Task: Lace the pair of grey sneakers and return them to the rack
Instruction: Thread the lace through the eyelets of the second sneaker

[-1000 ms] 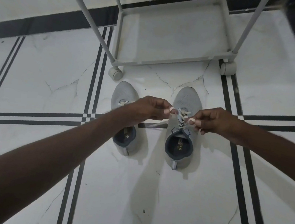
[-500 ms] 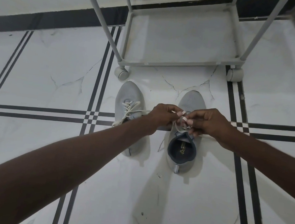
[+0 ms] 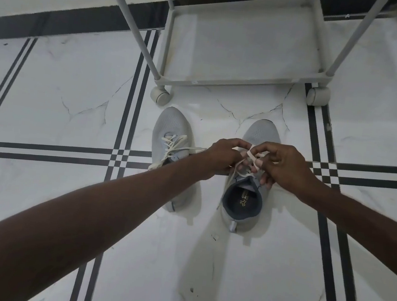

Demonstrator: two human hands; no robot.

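Grey sneaker (image 3: pixel 261 132), both hands (image 3: pixel 221 156) pinching lace (image 3: pixel 250 153)

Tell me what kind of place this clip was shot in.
Most likely indoors in a home, perhaps an entryway or room corner. The floor is polished white marble tile with black inlay stripes, a grey wheeled rack stands on it by the wall, and grey sneakers sit in front of it.
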